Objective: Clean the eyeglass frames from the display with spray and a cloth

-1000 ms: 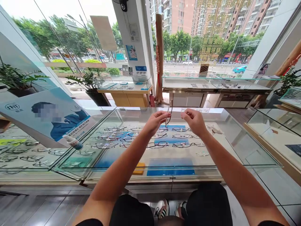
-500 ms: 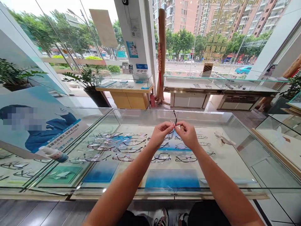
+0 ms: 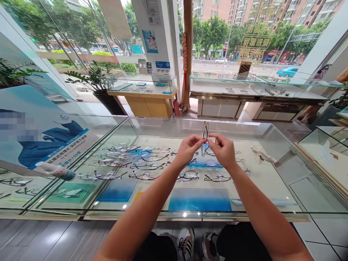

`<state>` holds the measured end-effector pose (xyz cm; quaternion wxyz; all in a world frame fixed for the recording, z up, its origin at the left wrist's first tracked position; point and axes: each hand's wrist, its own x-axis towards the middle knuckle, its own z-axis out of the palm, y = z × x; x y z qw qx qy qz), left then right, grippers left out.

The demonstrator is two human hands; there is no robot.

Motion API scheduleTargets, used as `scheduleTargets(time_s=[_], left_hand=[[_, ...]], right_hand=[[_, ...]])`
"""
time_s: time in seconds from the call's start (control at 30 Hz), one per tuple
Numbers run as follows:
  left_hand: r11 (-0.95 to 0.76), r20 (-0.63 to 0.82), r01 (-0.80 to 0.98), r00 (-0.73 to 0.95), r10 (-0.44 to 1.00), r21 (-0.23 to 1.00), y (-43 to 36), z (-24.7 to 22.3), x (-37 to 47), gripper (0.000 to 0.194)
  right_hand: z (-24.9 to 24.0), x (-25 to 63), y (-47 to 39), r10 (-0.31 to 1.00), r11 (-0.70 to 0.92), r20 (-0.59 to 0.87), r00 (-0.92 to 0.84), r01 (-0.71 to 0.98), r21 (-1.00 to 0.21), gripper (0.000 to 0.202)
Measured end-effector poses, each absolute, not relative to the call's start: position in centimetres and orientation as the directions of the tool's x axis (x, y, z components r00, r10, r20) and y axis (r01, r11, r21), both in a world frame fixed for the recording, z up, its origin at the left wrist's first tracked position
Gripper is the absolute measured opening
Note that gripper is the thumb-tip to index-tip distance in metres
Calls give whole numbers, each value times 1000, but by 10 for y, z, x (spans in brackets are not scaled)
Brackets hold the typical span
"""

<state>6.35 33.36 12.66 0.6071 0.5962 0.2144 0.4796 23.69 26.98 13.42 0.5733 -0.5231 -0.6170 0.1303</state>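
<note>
Holding the glasses upright and edge-on above the showcase, the left hand pinches them between its fingers, likely to avoid smudging, while the right hand meets their other side with narrowed fingers, its hold unclear.

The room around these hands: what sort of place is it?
Probably an eyeglasses shop. Rows of glasses lie in the glass case, another pair is held up in the hands above it, and more display cases stand near the windows.
</note>
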Motion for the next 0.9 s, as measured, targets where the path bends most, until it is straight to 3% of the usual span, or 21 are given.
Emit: scheduleTargets(time_s=[0.2, 0.33, 0.47, 0.53, 0.7, 0.9], left_hand=[[-204, 317, -280, 453, 833, 938, 335, 127, 61, 42], [-236, 321, -231, 474, 820, 944, 337, 124, 59, 43], [-251, 322, -204, 514, 795, 946, 338, 122, 59, 42], [-250, 320, -203, 513, 797, 947, 338, 123, 60, 41], [-265, 349, -232, 499, 793, 936, 336, 122, 62, 43], [-254, 336, -231, 467, 818, 939, 336, 117, 66, 46]], right_hand=[[135, 245, 271, 651, 317, 685, 326, 704, -636, 26], [135, 252, 274, 559, 265, 738, 378, 762, -591, 26], [134, 252, 276, 463, 311, 802, 376, 779, -545, 21], [133, 248, 275, 486, 363, 795, 363, 744, -561, 20], [132, 238, 275, 703, 424, 660, 266, 588, -689, 20], [132, 237, 279, 781, 392, 543, 309, 435, -811, 20]])
